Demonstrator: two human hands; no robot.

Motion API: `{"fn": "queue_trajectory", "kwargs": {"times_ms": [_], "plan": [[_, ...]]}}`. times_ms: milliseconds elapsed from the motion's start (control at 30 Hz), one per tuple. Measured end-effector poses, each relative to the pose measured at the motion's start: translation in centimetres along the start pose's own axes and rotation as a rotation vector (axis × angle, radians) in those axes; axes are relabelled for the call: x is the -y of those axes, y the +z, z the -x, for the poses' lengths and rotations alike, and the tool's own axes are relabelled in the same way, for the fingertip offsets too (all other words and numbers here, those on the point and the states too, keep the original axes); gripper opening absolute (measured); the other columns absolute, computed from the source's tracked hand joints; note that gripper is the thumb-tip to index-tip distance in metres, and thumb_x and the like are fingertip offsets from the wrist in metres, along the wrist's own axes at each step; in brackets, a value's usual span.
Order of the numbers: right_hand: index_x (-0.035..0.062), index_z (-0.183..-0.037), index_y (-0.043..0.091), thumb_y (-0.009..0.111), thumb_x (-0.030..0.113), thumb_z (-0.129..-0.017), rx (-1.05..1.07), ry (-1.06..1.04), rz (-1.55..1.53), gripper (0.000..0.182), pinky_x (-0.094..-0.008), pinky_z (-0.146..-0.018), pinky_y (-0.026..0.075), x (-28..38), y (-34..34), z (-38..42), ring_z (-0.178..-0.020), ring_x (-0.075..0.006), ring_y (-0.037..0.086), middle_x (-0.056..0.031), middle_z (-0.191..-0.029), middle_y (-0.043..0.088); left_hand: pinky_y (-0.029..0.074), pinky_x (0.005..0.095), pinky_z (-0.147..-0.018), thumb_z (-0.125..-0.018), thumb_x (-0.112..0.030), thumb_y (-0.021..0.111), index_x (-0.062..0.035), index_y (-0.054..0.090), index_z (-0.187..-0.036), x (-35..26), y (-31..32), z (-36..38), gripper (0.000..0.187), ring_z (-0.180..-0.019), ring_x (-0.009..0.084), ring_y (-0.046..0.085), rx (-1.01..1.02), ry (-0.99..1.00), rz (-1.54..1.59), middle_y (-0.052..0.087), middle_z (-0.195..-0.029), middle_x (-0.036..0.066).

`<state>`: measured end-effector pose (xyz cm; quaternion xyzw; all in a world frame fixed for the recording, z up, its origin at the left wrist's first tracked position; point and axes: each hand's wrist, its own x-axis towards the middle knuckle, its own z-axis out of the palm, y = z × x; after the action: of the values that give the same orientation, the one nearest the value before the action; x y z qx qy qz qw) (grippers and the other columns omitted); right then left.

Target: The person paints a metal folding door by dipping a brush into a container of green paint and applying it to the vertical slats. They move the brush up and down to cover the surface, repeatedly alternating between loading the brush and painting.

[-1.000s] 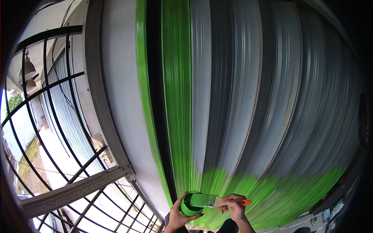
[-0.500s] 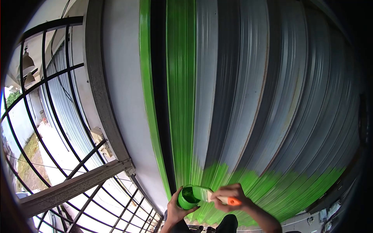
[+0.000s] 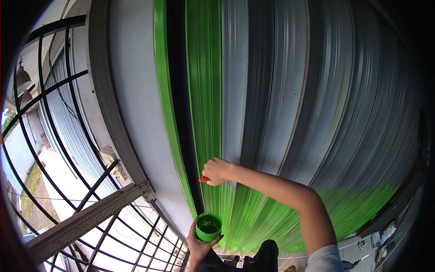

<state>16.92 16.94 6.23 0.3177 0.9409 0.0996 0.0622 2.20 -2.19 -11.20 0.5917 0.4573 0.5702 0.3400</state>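
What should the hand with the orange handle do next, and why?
Maybe the right hand should bring the orange handle slightly right, to the grey strip. The hand is in front of the green strip, green high up; the grey one is green only near its bottom.

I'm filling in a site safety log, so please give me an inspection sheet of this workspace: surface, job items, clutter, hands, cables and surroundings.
Surface: ribbed metal panel, green down its left strip and across its lower part, grey over the rest.
Job items: green cup, open at the top, green paint inside; orange-tipped handle, its other end hidden.
Clutter: small items at lower right, too unclear to name.
Left hand: bare, gripping the cup.
Right hand: bare, closed around the handle, in front of the panel.
Cables: dark cables beyond the bars, upper left.
Surroundings: barred metal frame at left; pale wall strip between frame and panel.
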Motion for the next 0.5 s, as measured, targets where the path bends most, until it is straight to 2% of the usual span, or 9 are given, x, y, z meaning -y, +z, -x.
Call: {"fn": "queue_trajectory", "kwargs": {"times_ms": [67,167,267,367,467,500], "plan": [[0.0021,-0.064,0.065,0.056,0.015,-0.066,0.055,0.026,0.031,0.016,-0.0412,-0.058,0.054,-0.4,2.4,-1.2,-0.065,-0.0307,0.065,-0.015,-0.065,0.064,0.049,0.036,-0.093,-0.054,-0.024,0.091,0.0053,0.043,-0.13,0.3,-0.4,0.5,0.094,-0.104,0.0239,0.062,0.004,0.004,-0.01,0.062,-0.112,0.017],[0.002,-0.066,0.066,0.056,0.015,-0.065,0.074,0.049,0.122,0.016,-0.0405,-0.059,0.054,-0.5,1.6,-2.1,-0.067,-0.0296,0.066,-0.0137,-0.069,0.066,0.049,0.0361,-0.093,-0.054,-0.025,0.091,0.0057,0.042,-0.13,-0.2,-0.9,0.9,0.095,-0.105,0.024,0.062,0.003,0.001,-0.026,0.062,-0.113,0.017],[0.0015,-0.058,0.061,0.054,0.013,-0.065,-0.152,-0.031,0.286,0.015,-0.0388,-0.048,0.051,-2.0,-1.3,-3.0,-0.055,-0.0269,0.063,-0.0124,-0.054,0.059,0.049,0.0362,-0.094,-0.054,-0.026,0.091,0.0056,0.042,-0.131,-0.2,-1.3,1.4,0.096,-0.106,0.024,0.061,0.024,-0.008,-0.009,0.062,-0.114,0.017],[0.0063,-0.055,0.062,0.06,0.012,-0.061,-0.089,-0.038,0.456,0.009,-0.0335,-0.048,0.049,-0.6,-5.8,-3.3,-0.055,-0.0233,0.063,-0.0081,-0.056,0.061,0.049,0.0362,-0.094,-0.054,-0.026,0.09,0.0056,0.042,-0.131,-0.1,-1.4,1.8,0.096,-0.106,0.0239,0.062,0.034,-0.02,0.002,0.062,-0.114,0.017],[0.009,-0.054,0.063,0.063,0.013,-0.06,-0.158,-0.051,0.576,0.007,-0.0321,-0.048,0.049,0.9,-4.5,-2.9,-0.055,-0.0204,0.062,-0.0051,-0.056,0.061,0.048,0.0363,-0.094,-0.054,-0.025,0.09,0.0057,0.042,-0.131,-1.0,-1.8,2.1,0.095,-0.106,0.0236,0.061,0.034,-0.032,-0.002,0.062,-0.114,0.017],[0.0096,-0.056,0.065,0.065,0.014,-0.061,-0.103,-0.043,0.588,0.007,-0.0322,-0.049,0.049,1.2,-3.1,-2.7,-0.057,-0.0192,0.063,-0.0043,-0.058,0.062,0.048,0.0363,-0.094,-0.054,-0.024,0.09,0.0058,0.042,-0.131,-1.4,-1.9,2.2,0.095,-0.106,0.0236,0.061,0.036,-0.037,-0.004,0.062,-0.114,0.017]]}}
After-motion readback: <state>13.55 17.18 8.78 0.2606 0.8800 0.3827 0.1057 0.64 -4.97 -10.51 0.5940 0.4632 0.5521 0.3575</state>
